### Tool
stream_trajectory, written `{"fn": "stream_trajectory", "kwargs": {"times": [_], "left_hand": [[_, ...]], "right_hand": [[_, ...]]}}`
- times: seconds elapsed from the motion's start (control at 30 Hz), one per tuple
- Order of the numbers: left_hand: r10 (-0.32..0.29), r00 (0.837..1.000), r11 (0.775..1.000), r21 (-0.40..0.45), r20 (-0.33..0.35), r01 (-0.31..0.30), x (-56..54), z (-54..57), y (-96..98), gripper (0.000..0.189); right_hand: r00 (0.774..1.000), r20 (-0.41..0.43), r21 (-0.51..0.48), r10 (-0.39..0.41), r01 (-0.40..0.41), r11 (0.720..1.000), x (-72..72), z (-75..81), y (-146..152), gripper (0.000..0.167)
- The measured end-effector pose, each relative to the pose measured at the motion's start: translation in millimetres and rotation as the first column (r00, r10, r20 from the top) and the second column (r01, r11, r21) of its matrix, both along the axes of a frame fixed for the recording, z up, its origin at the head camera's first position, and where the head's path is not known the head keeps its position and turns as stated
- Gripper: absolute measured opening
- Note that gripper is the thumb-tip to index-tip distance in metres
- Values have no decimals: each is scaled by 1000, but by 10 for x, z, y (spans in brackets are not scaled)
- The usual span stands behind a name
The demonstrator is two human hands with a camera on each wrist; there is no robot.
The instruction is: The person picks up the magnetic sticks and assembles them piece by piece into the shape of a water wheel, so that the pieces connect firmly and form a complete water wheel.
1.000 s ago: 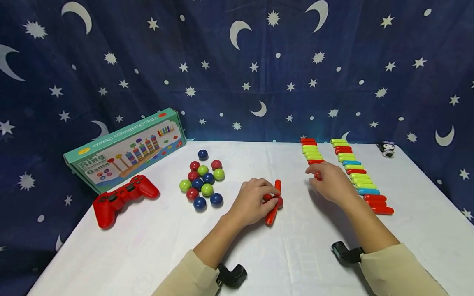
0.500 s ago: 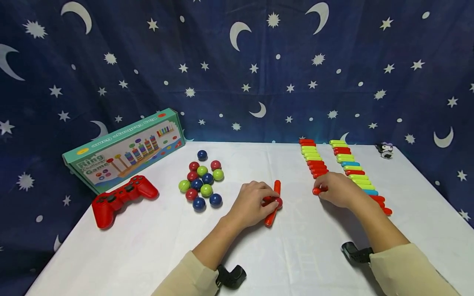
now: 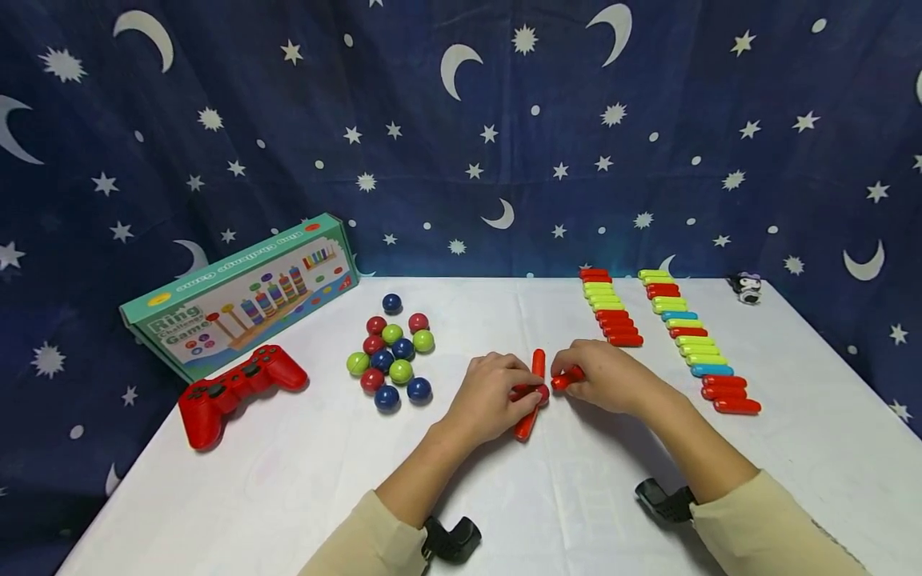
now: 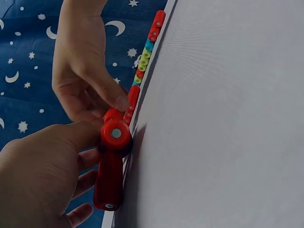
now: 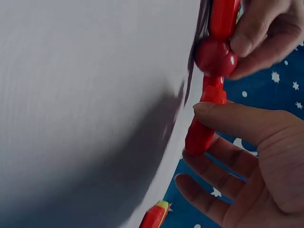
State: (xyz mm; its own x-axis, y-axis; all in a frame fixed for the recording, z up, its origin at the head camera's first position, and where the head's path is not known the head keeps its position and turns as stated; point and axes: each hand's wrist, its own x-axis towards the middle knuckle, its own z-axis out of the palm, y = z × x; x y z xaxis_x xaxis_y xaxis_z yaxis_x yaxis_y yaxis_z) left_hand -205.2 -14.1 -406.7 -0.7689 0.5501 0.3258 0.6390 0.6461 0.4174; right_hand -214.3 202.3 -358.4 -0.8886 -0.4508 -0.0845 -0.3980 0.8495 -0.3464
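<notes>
Viewing the red ball on the worktop, between red rods, we see the left hand pinching it; the right hand pinches another red rod just beside it. Farther out, we find loose balls leftward and rows of coloured rods rightward.

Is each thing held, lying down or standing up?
Red ball: pinched by the left hand
Red rod: gripped by the right hand
Rods beside the ball: lying
Loose balls: lying in a cluster
Coloured rods: lying in two rows
Red controller: lying down
Green box: standing
Small figure: too small to tell
</notes>
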Motion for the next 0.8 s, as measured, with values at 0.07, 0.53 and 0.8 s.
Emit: {"fn": "stream_trajectory", "kwargs": {"times": [0.07,0.53,0.8], "left_hand": [[1,1000,1000,-1,-5,-1,6,-4,3,22],[86,991,994,-57,-101,-92,19,1,22,20],[119,991,992,-30,-60,-121,-7,56,6,21]], "right_hand": [[1000,-2,-6,-1,1,1000,0,-12,-32,26],[983,-56,-47,-177,174,984,-130,-50,256,32],[935,-150,95,-321,337,937,-194,-71,551,49]]}}
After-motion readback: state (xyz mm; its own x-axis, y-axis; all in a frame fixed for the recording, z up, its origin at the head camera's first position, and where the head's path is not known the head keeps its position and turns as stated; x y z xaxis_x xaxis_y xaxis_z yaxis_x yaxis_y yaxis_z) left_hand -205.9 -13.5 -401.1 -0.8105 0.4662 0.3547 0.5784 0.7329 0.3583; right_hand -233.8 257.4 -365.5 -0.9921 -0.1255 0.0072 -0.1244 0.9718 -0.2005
